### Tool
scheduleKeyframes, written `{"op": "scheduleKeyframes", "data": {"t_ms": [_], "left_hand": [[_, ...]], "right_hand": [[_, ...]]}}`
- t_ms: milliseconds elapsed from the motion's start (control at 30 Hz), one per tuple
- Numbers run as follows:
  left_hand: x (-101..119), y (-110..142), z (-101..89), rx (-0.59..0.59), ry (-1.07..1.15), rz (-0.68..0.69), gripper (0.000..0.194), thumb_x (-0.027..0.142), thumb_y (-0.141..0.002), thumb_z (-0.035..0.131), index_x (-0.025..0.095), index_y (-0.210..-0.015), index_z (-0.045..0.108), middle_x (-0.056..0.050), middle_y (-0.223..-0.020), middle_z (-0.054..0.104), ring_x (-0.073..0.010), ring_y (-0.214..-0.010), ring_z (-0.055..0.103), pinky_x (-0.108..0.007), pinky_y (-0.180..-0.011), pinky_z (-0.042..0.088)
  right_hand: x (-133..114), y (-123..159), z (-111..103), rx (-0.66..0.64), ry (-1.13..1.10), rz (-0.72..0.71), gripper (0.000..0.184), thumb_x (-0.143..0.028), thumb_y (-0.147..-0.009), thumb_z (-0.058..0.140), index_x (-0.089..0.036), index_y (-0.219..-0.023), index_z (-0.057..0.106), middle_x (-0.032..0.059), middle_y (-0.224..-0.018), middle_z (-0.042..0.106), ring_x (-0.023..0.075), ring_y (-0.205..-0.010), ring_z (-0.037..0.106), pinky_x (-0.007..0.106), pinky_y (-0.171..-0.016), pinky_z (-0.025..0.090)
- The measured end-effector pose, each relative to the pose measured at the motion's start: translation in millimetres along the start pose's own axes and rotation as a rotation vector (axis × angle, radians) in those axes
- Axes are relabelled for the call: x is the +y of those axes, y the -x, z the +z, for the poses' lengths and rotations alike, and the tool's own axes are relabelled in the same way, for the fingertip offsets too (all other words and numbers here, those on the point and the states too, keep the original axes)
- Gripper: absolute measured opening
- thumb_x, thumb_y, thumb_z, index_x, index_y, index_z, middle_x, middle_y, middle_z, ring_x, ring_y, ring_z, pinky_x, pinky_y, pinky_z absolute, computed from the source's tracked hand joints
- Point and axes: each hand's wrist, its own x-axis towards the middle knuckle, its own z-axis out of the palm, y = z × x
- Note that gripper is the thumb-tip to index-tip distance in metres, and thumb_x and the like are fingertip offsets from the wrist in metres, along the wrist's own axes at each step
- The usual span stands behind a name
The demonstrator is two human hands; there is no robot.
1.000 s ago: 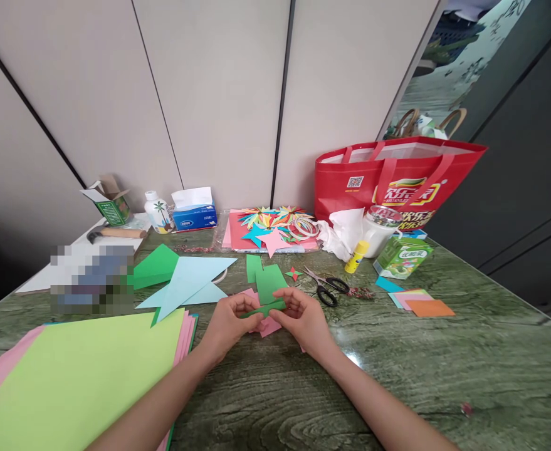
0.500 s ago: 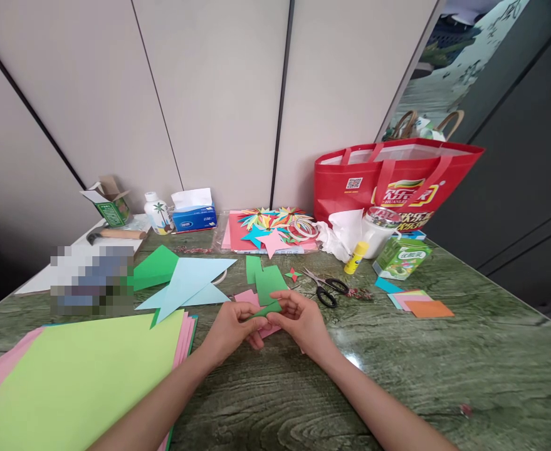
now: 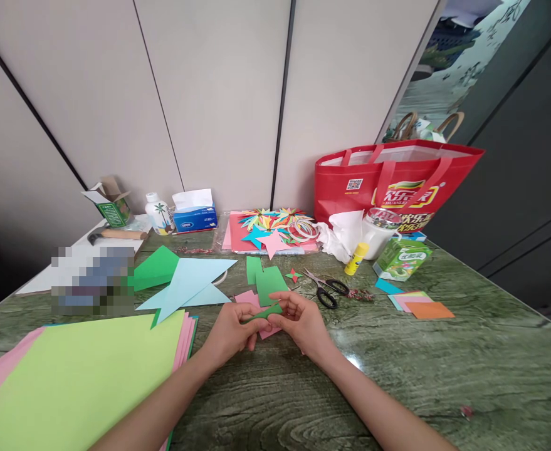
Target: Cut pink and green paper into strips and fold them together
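Note:
A small folded piece of green paper is pinched between my two hands, above the middle of the table. My left hand grips its left end, and my right hand grips its right end; the fingertips nearly meet. Under and behind the hands lie pink paper pieces and a larger green sheet, partly hidden by my fingers. A small red and green paper star lies just beyond my right hand, beside open scissors with black handles.
Stacked coloured sheets lie under my left forearm, with light blue paper shapes behind. A glue stick, white mug, green carton and red bag stand right. Small paper cards lie farther right. A hammer lies left.
My fingers have shifted very slightly around the folded green paper. Both hands stay in the same place, and nothing else on the table has moved.

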Motion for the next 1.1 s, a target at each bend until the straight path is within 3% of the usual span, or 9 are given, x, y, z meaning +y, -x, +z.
{"op": "scheduleKeyframes", "data": {"t_ms": [300,467,633,867,1100], "left_hand": [[6.6,2.1,-1.2,0.024,-0.063,0.02,0.016,0.026,-0.07,0.057,0.012,-0.066,0.063,0.006,-0.033,0.049,-0.0047,-0.027,0.034,-0.016,-0.033,0.024],[13.8,5.1,-1.7,-0.031,-0.08,0.002,0.019,0.026,-0.071,0.054,0.013,-0.06,0.062,0.006,-0.031,0.047,-0.0052,-0.027,0.035,-0.016,-0.033,0.023],[14.2,6.5,-2.2,-0.024,-0.107,0.014,0.018,0.022,-0.071,0.052,0.014,-0.058,0.062,0.008,-0.03,0.044,-0.0048,-0.026,0.033,-0.017,-0.033,0.024],[5.0,4.1,-1.2,-0.047,-0.108,0.062,0.017,0.021,-0.07,0.05,0.013,-0.057,0.058,0.002,-0.055,0.059,-0.0052,-0.032,0.043,-0.018,-0.036,0.029],[6.1,4.8,-3.7,-0.065,-0.135,0.082,0.02,0.025,-0.072,0.049,0.014,-0.058,0.058,0.002,-0.055,0.059,-0.0054,-0.032,0.042,-0.018,-0.037,0.03]], "right_hand": [[0.4,-1.3,-3.9,0.0,0.049,0.098,0.036,-0.031,-0.052,0.075,-0.014,-0.079,0.059,0.0009,-0.06,0.064,0.0146,-0.051,0.06,0.026,-0.049,0.05],[-3.3,-1.0,-3.5,0.023,0.08,0.064,0.033,-0.031,-0.051,0.075,-0.014,-0.075,0.06,0.0021,-0.061,0.065,0.0155,-0.054,0.061,0.027,-0.053,0.05],[-0.6,-0.5,-5.0,-0.05,0.167,0.026,0.028,-0.024,-0.058,0.069,-0.014,-0.082,0.06,0.002,-0.064,0.066,0.0161,-0.057,0.062,0.027,-0.056,0.05],[1.4,2.5,-5.2,-0.062,0.373,-0.049,0.02,-0.018,-0.062,0.063,-0.015,-0.082,0.061,-0.0004,-0.061,0.063,0.0135,-0.052,0.058,0.023,-0.05,0.047],[0.2,1.0,-8.1,-0.051,0.411,-0.085,0.023,-0.017,-0.062,0.061,-0.017,-0.085,0.059,-0.0028,-0.057,0.06,0.0113,-0.049,0.055,0.021,-0.047,0.045]]}}
